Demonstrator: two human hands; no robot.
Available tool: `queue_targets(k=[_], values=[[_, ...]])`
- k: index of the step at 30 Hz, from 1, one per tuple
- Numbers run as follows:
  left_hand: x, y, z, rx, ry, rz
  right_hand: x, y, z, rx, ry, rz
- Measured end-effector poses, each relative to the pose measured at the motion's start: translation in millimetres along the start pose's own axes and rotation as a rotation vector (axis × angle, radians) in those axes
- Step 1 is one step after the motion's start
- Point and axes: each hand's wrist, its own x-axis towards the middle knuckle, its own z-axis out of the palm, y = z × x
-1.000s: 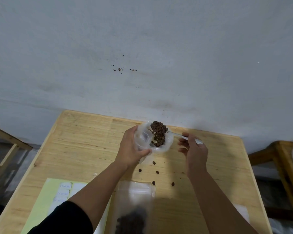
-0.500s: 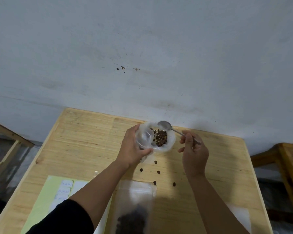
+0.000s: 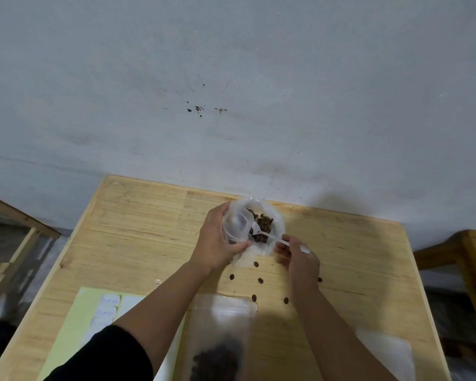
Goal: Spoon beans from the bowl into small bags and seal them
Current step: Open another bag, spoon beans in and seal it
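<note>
Left hand gripped the bag and bowl; right hand pinched the spoon. An overloaded scoop risked adding to the 6 spilled beans.

Looks like a plain home workroom: stained grey plaster wall, pale bare-wood bench, wooden furniture alongside.

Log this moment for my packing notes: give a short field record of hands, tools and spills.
left hand: holds the bag and a clear cup
right hand: pinches the spoon handle
spoon: bowl end down among the beans in the bag
spills: loose beans on the table
near edge: second bag with beans, lying flat
left of it: green sheet with labels
</note>
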Motion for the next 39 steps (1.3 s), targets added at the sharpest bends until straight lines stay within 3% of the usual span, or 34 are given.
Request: queue_targets(k=[5, 12, 18, 21, 25, 28, 33, 39], values=[[-0.3, -0.1, -0.4, -0.010, 0.000, 0.002, 2.2, -16.5, -6.2, 0.038, 0.024, -0.038], [-0.7, 1.9, 0.7, -0.012, -0.007, 0.005, -9.7, -52.7, -7.9, 0.058, -0.059, -0.231], [0.0, 6.7, 2.4, -0.029, -0.007, 0.001, -33.4, -64.4, -8.9, -0.221, -0.217, -0.555], [-1.0, 7.5, 2.4, -0.019, -0.013, 0.012, -36.1, -63.1, -10.6, -0.244, -0.189, -0.640], [-3.7, 5.9, 1.0, -0.012, -0.003, 0.018, -20.8, -55.6, -24.4, -0.032, 0.113, -0.475], [-5.9, 4.4, -0.3, 0.001, 0.010, 0.027, -5.9, -35.1, -41.3, -0.108, 0.251, -0.357], [-8.3, 5.2, -3.4, 0.011, 0.013, 0.030, 5.1, -1.7, -55.1, -0.383, 0.281, -0.245], [-11.4, 14.1, -6.4, 0.032, 0.028, 0.073, 1.1, 4.8, -50.9, -0.659, 0.196, -0.292]])
